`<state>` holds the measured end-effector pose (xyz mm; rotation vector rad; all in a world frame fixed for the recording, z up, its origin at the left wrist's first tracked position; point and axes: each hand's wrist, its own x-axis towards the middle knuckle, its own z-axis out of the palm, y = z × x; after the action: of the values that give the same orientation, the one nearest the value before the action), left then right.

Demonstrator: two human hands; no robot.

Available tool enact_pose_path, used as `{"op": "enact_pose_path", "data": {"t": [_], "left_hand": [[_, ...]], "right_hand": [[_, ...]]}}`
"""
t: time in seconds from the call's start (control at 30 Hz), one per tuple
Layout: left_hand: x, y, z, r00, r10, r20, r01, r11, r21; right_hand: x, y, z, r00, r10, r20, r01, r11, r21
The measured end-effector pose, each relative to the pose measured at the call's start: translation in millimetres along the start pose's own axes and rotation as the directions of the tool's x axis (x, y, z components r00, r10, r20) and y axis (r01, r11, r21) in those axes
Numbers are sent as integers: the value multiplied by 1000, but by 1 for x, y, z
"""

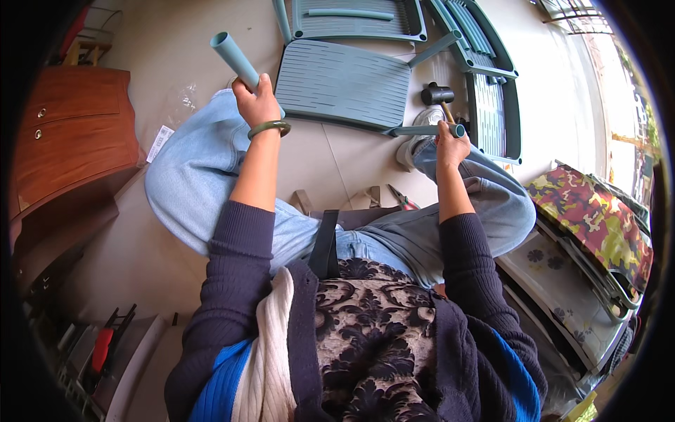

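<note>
A blue-grey plastic shelf panel (344, 84) with slotted lines lies in front of me, tubes standing out from its corners. My left hand (258, 102) is closed round a blue-grey tube (234, 56) at the panel's near left corner, its open end tilted up to the left. At the near right corner, my right hand (452, 146) grips another such tube (422, 131), which points right. Whether the left tube is seated in its corner cannot be seen, as my hand covers part of it. A further tube (436, 48) rises from the far right corner.
Behind the panel lies another shelf tray (358, 29); more trays (492, 105) lie at the right. A black-headed mallet (437, 93) rests by my right foot, pliers (402, 197) between my legs. A wooden cabinet (77, 133) stands left, a camouflage-patterned folding seat (590, 211) right.
</note>
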<state>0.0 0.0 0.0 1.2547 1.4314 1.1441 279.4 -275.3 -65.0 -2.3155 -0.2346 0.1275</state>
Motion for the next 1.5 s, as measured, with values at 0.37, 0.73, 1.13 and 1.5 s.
{"op": "enact_pose_path", "data": {"t": [0.37,0.73,1.13,1.5], "left_hand": [[-8,-48,-2,971,-206,-119,217,971,95],[-12,-79,-7,894,-379,-240,374,925,-69],[-6,-90,-8,905,-282,-320,301,953,12],[-3,-99,-8,897,-281,-340,305,952,19]], "right_hand": [[-5,-6,-11,999,48,2,-48,992,118],[-13,-19,-16,979,204,-9,-187,915,358],[-14,-23,-14,973,230,-27,-195,877,440],[-11,-19,-13,974,227,-13,-205,901,383]]}}
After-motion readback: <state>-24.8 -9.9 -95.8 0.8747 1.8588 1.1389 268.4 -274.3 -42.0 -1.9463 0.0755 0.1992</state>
